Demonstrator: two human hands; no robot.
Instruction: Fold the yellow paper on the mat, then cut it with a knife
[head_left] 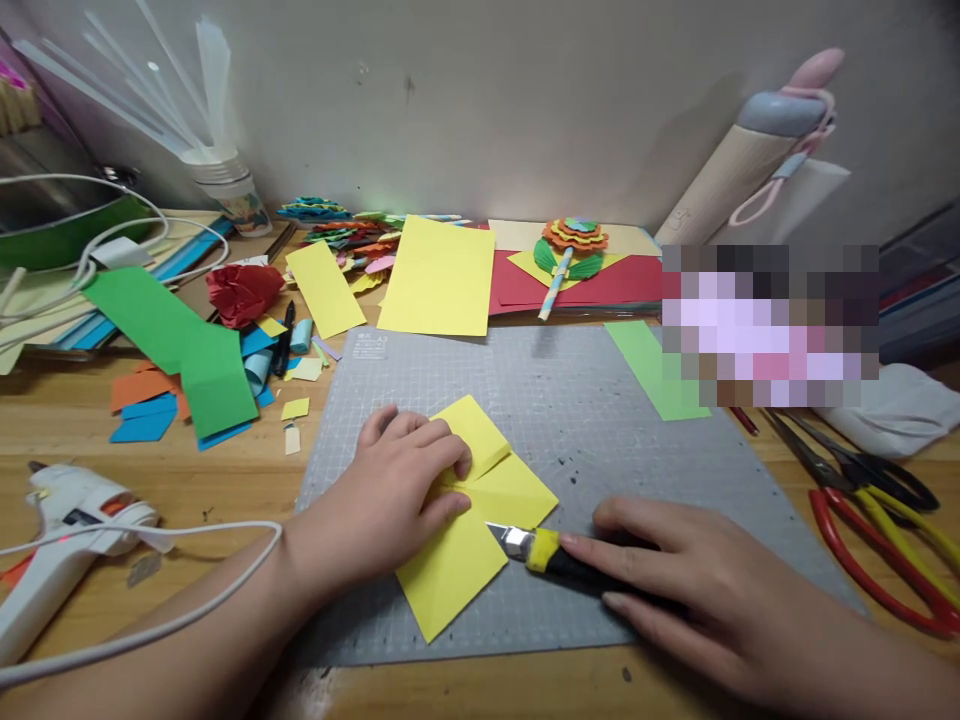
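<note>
A yellow square of paper (pixel 459 572) lies on the grey cutting mat (pixel 585 390), turned cornerwise, with crease lines and slits running in toward its middle. Over its left part, my left hand (pixel 409 480) presses down with curled fingers, thumb and forefinger close together near the centre. Part of the sheet is hidden under that hand. My right hand (pixel 690 575) is closed around the black handle of a utility knife (pixel 546 552) with a yellow collar. The knife's blade tip rests at the slit on the paper's right side, between two flaps.
Behind the mat are yellow sheets (pixel 439 275) and a paper flower (pixel 574 240). Green paper (pixel 169 330) and scraps lie left, near a corded glue gun (pixel 82 520). Red-handled scissors (pixel 862 560) lie right, below a blurred patch. A light-green strip (pixel 656 368) crosses the mat's edge.
</note>
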